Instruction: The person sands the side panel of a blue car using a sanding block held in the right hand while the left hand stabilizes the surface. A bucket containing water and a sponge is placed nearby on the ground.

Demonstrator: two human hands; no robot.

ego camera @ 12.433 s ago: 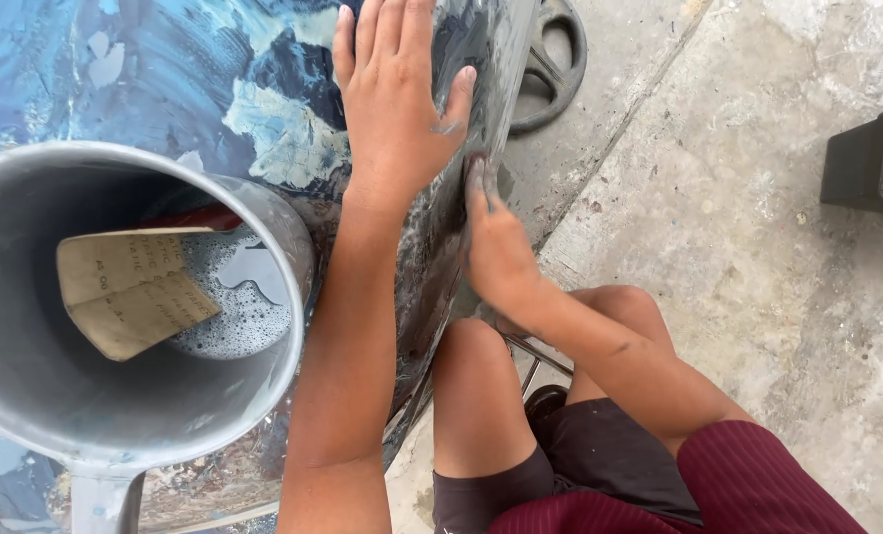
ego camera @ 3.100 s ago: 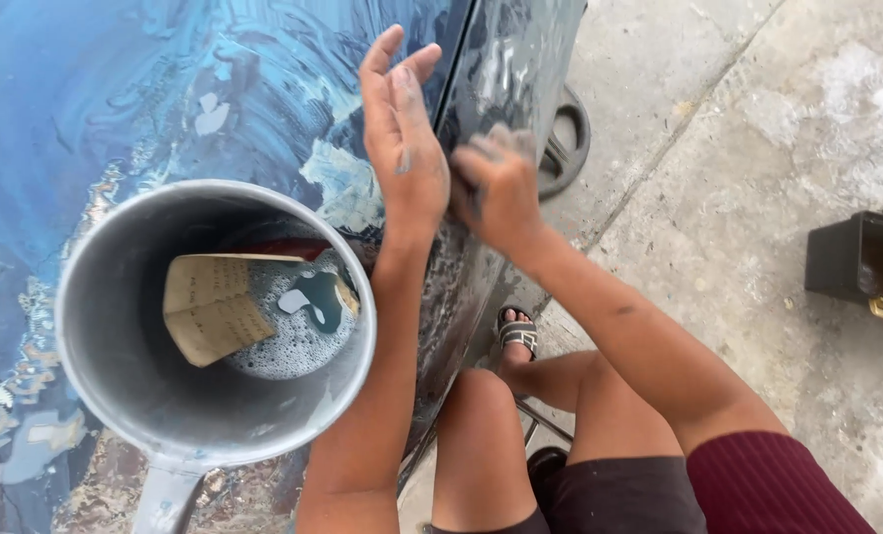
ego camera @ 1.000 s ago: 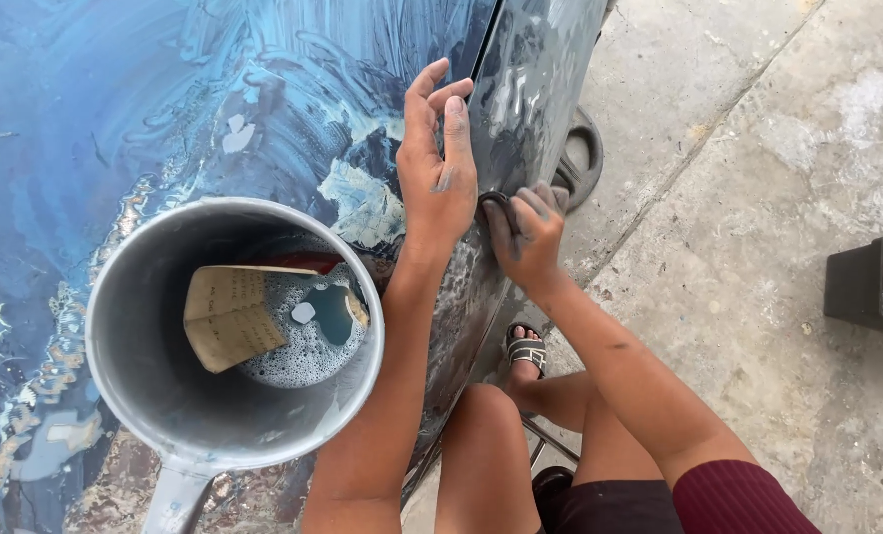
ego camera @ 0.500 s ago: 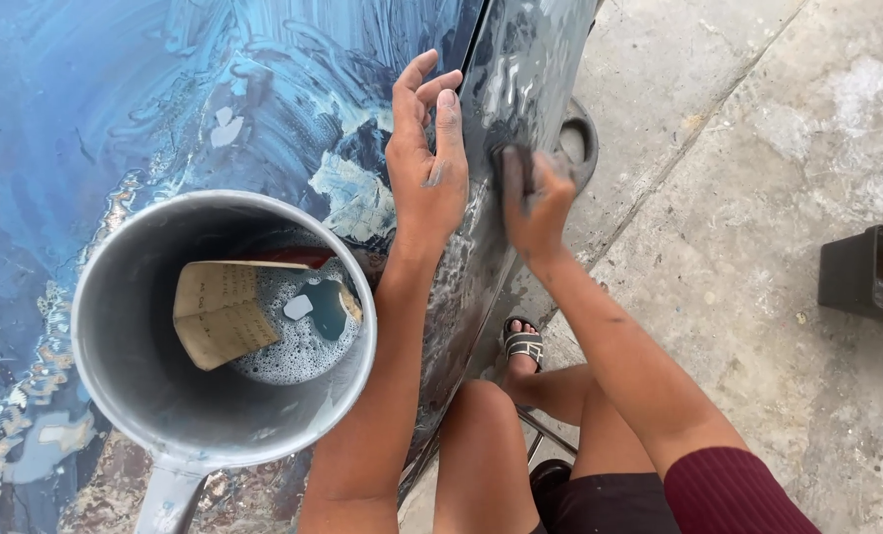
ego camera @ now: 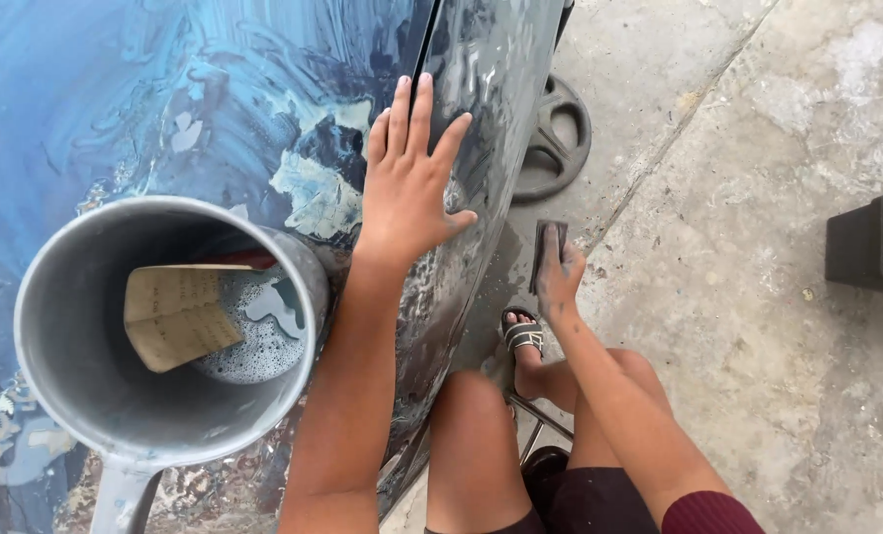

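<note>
The left hand (ego camera: 410,183) is laid flat, fingers spread and extended, on the wet blue car panel (ego camera: 164,109); nothing is grasped by it, and the palm and fingers are pressed against the painted surface. Just beyond its fingertips the seam between two body panels is seen, and to the thumb's side the darker, curved flank of the panel drops away toward the ground. Beside the wrist of this hand, on its little-finger side, a grey metal jug (ego camera: 154,336) is stood on the panel; soapy water and a folded sheet of tan sandpaper (ego camera: 176,314) are held inside it, the sheet leaning against the inner wall.

The right hand (ego camera: 558,277) is held lower, off the top surface and beside the panel's flank. A small dark sanding block (ego camera: 543,247) is gripped by it, the fingers being closed over the block's far end; whether the block touches the panel cannot be told. Beyond this hand a black wheel (ego camera: 552,138) is seen lying on the concrete floor (ego camera: 758,297). Below the hand a sandalled foot (ego camera: 522,336) is placed on the floor, next to the bare knees. Well apart, on the outer side of the right hand, a dark box (ego camera: 872,242) is seen at the frame's edge.
</note>
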